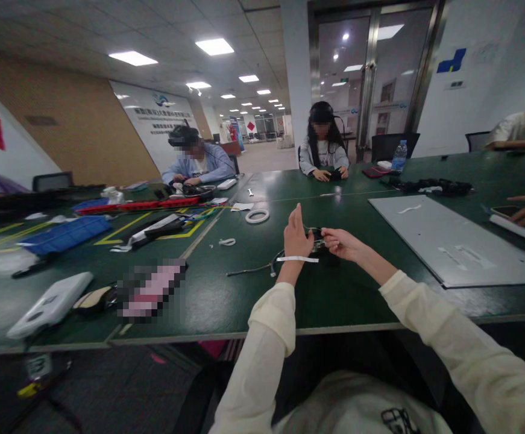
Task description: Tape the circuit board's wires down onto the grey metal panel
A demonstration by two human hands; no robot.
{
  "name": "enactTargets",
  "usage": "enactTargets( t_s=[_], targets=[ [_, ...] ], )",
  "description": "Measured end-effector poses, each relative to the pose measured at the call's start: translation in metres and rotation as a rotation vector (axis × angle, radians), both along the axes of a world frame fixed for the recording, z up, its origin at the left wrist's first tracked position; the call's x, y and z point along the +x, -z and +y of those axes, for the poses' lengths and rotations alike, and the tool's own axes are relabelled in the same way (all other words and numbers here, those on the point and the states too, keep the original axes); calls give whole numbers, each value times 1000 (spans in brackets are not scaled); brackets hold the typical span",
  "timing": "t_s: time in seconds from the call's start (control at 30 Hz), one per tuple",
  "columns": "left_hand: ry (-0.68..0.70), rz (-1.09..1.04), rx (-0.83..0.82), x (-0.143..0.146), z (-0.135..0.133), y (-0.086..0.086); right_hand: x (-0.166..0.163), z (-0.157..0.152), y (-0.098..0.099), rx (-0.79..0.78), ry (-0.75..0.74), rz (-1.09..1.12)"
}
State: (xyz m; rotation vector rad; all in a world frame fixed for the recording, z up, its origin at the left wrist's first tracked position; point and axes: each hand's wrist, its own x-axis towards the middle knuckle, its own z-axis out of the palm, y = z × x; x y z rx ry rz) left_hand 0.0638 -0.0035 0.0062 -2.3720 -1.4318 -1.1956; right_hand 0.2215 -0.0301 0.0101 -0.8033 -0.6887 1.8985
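My left hand (297, 234) is raised over the green table with its fingers stretched upward and its thumb side toward a small metallic part (318, 245). A narrow white strip (297, 259) crosses that wrist. My right hand (341, 243) comes in from the right, thumb and fingertips pinched on the dark end of a thin cable, just above the metallic part. A grey cable (253, 270) runs out leftward on the table from behind my left wrist. My left palm and fingers hide much of the part and wiring.
A white tape roll (257, 216) and a small white coil (227, 242) lie to the left. A pink phone-shaped object (156, 290) and a white device (50, 304) sit near the front edge. A grey panel (452, 241) is at right. People sit across the table.
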Motion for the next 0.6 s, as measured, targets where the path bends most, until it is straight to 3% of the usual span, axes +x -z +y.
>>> enactTargets(
  t_s=[0.13,0.4,0.6],
  targets=[
    [99,157,64,-1,2,3,4,9,10,114,123,-196],
    [74,463,117,-3,5,1,12,14,18,269,87,-595],
    [33,514,109,-2,6,0,17,10,11,350,202,-614]
  ],
)
